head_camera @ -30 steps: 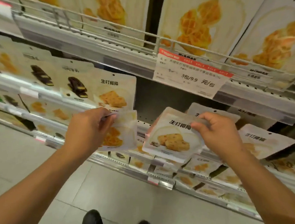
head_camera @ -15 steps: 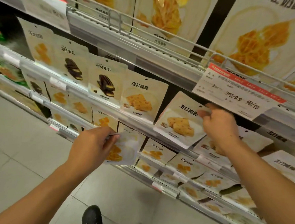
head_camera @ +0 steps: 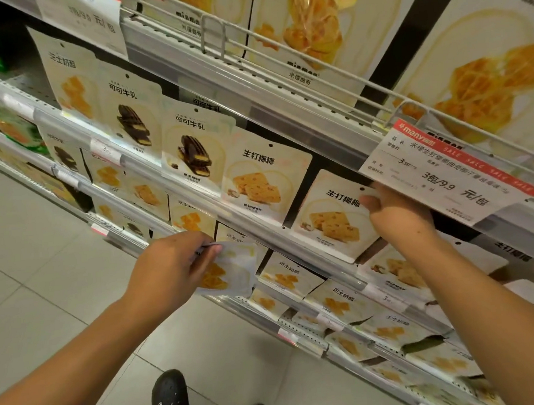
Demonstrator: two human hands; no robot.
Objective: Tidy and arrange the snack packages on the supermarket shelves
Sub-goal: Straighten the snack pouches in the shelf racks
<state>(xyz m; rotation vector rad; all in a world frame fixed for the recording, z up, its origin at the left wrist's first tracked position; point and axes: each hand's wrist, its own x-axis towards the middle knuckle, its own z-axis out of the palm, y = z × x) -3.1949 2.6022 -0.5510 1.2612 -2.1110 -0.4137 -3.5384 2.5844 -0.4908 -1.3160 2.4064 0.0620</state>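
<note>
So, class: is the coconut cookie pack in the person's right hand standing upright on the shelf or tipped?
Tipped: the coconut cookie pack leans rightward, pinched at its top corner by the right hand.

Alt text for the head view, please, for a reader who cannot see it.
A person's right hand holds a cookie pouch upright on a sloping shelf, while the left hand pinches another pouch lower down. More pouches fill the rows; a red sale tag hangs above.

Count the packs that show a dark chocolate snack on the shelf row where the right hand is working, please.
2: one dark chocolate pack stands left of the other, which is beside the coconut pack. The right hand holds another coconut pack. More may stand hidden behind.
</note>
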